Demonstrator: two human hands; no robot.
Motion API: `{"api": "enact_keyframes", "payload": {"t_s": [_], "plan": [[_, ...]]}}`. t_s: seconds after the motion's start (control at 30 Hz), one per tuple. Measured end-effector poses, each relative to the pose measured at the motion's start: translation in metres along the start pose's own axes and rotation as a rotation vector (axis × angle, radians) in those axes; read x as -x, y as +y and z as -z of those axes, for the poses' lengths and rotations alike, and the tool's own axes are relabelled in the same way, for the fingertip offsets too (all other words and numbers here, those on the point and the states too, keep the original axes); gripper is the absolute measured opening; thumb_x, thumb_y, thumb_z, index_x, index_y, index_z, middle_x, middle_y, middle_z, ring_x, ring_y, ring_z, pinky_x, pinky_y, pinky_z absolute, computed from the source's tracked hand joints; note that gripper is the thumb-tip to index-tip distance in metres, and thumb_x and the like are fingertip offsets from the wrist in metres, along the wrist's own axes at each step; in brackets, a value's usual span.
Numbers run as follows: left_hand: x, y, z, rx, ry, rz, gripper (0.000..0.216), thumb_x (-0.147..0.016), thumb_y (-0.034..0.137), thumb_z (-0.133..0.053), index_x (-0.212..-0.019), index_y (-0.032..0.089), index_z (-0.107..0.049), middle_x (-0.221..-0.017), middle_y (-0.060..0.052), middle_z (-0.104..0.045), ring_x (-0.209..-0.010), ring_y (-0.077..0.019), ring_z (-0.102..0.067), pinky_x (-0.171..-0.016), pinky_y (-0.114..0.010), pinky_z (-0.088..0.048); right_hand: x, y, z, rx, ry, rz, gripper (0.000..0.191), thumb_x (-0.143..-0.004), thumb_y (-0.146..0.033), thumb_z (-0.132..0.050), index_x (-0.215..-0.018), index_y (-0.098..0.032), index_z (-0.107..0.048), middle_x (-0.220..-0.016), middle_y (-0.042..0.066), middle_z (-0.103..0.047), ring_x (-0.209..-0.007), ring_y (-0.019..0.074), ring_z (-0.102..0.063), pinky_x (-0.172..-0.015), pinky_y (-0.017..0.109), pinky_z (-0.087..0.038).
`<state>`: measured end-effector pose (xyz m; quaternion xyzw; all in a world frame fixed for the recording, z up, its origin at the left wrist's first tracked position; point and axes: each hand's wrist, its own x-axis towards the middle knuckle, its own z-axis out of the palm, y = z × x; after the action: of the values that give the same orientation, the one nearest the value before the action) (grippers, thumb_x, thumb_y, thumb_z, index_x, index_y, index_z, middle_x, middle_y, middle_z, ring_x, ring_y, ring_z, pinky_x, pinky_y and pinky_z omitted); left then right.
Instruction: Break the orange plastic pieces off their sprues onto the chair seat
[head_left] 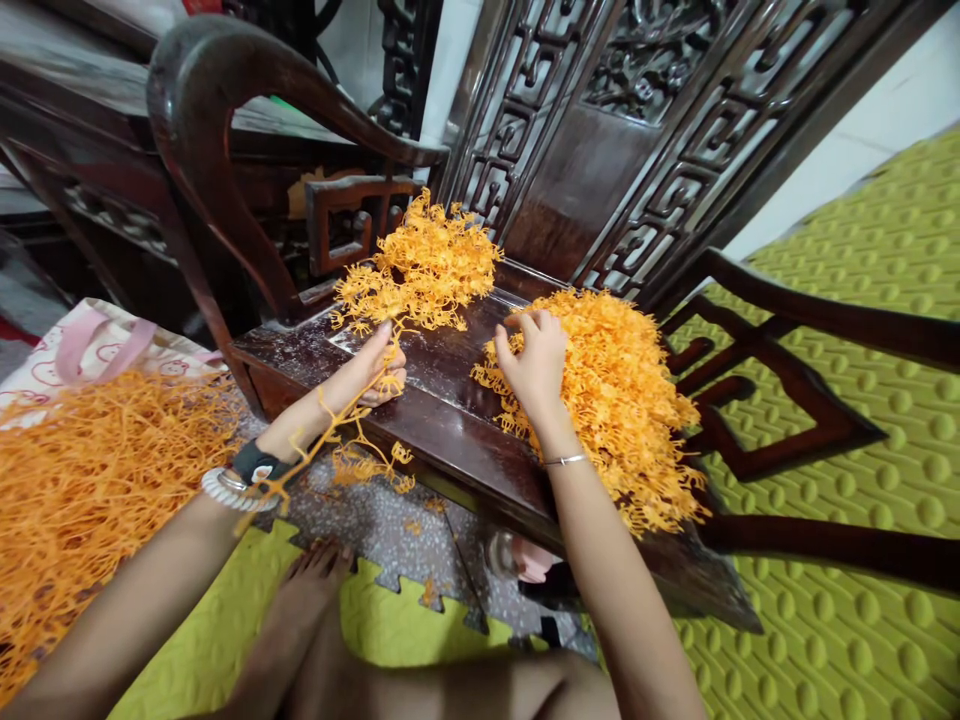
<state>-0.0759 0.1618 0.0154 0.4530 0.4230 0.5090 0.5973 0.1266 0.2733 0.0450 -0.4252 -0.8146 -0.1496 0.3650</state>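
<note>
My left hand (379, 366) is closed on a thin orange plastic sprig (330, 432), whose branching stem trails down across my wrist. Just beyond those fingers lies a smaller heap of orange plastic pieces with curled tips (439, 258), on the seat of a dark wooden chair (480, 440). My right hand (537, 362) is at the near left edge of a larger heap of the same pieces (630, 410), on the right part of the seat. Its thumb and forefinger are apart, with nothing visible between them; the other fingers are partly hidden.
A big tangle of orange stems (105, 480) lies at the left, beside a white bag with pink handles (112, 345). Carved chair arms (225, 90) flank the seat. Yellow-green foam mats (847, 520) cover parts of the floor. A pink object (531, 560) is under the seat.
</note>
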Motion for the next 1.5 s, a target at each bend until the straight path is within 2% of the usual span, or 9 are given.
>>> {"api": "enact_keyframes", "payload": {"t_s": [0.2,0.33,0.43,0.57,0.8,1.17,1.23,1.4,1.5], "plan": [[0.007,-0.005,-0.005,-0.240,0.094,-0.058,0.037,-0.078,0.054,-0.059,-0.080,0.018,-0.055,-0.069,0.003,-0.048,-0.056,-0.0078,-0.041,-0.048,-0.015,-0.031,0.002,-0.036,0.005,-0.415,-0.148,0.252,0.041,-0.095,-0.035,-0.037,-0.131,-0.018,-0.045,-0.125,0.011,-0.055,-0.114,0.0212,-0.051,-0.095,0.037,-0.041],[0.007,-0.006,-0.003,-0.219,0.130,-0.037,0.034,-0.080,0.050,-0.058,-0.097,0.021,-0.059,-0.078,0.001,-0.055,-0.063,-0.0095,-0.046,-0.053,-0.015,-0.033,0.006,-0.036,0.003,-0.575,-0.273,0.313,0.041,-0.099,-0.033,-0.023,-0.117,-0.018,-0.057,-0.109,0.009,-0.064,-0.102,0.0185,-0.058,-0.088,0.035,-0.045],[0.005,-0.007,-0.001,-0.180,0.115,-0.031,0.036,-0.081,0.051,-0.057,-0.104,0.023,-0.058,-0.082,0.000,-0.057,-0.061,-0.0086,-0.045,-0.052,-0.015,-0.031,0.008,-0.033,0.003,-0.603,-0.299,0.306,0.039,-0.096,-0.044,-0.034,-0.110,-0.016,-0.058,-0.098,0.008,-0.065,-0.088,0.0178,-0.060,-0.082,0.032,-0.046],[0.003,-0.009,0.001,-0.201,0.113,-0.059,0.035,-0.080,0.053,-0.058,-0.095,0.021,-0.058,-0.075,0.002,-0.049,-0.057,-0.0069,-0.038,-0.048,-0.014,-0.026,0.008,-0.036,0.002,-0.467,-0.317,0.412,0.034,-0.090,-0.045,-0.049,-0.106,-0.016,-0.057,-0.099,0.009,-0.065,-0.088,0.0186,-0.059,-0.081,0.031,-0.045],[0.006,-0.008,0.000,-0.203,0.146,-0.020,0.038,-0.079,0.057,-0.057,-0.089,0.019,-0.057,-0.074,0.002,-0.048,-0.064,-0.0094,-0.042,-0.052,-0.014,-0.030,0.005,-0.034,-0.001,-0.156,-0.329,0.416,0.022,-0.096,-0.025,-0.035,-0.098,-0.016,-0.055,-0.089,0.009,-0.063,-0.080,0.0195,-0.054,-0.073,0.031,-0.039],[0.003,-0.006,-0.004,-0.119,0.045,-0.078,0.047,-0.083,0.056,-0.053,-0.060,0.016,-0.041,-0.054,0.005,-0.034,-0.045,-0.0048,-0.024,-0.041,-0.016,-0.019,-0.012,-0.029,0.002,0.156,-0.194,0.481,0.030,-0.097,-0.023,-0.031,-0.092,-0.021,-0.061,-0.081,0.007,-0.063,-0.085,0.0217,-0.047,-0.089,0.041,-0.030],[0.004,-0.008,-0.001,-0.095,0.044,-0.095,0.046,-0.082,0.056,-0.055,-0.063,0.017,-0.041,-0.053,0.006,-0.034,-0.043,-0.0044,-0.024,-0.040,-0.016,-0.018,-0.014,-0.013,0.002,0.178,-0.153,0.410,0.027,-0.095,-0.020,-0.034,-0.088,-0.021,-0.061,-0.076,0.006,-0.061,-0.084,0.0216,-0.047,-0.089,0.042,-0.029],[0.005,-0.008,0.003,0.003,0.062,-0.130,0.046,-0.077,0.057,-0.059,-0.064,0.019,-0.038,-0.051,0.008,-0.032,-0.038,-0.0028,-0.023,-0.036,-0.015,-0.014,-0.016,0.056,0.019,0.269,0.205,-0.205,0.023,-0.087,-0.025,-0.041,-0.070,-0.018,-0.054,-0.062,0.003,-0.050,-0.070,0.0211,-0.045,-0.081,0.046,-0.032],[0.004,-0.005,0.001,0.011,0.108,-0.093,0.041,-0.075,0.051,-0.063,-0.066,0.018,-0.040,-0.052,0.007,-0.036,-0.037,-0.0020,-0.025,-0.034,-0.014,-0.014,-0.016,0.062,0.026,0.270,0.274,-0.229,0.020,-0.083,-0.029,-0.046,-0.066,-0.020,-0.050,-0.064,0.003,-0.052,-0.077,0.0239,-0.047,-0.083,0.048,-0.030]]}}
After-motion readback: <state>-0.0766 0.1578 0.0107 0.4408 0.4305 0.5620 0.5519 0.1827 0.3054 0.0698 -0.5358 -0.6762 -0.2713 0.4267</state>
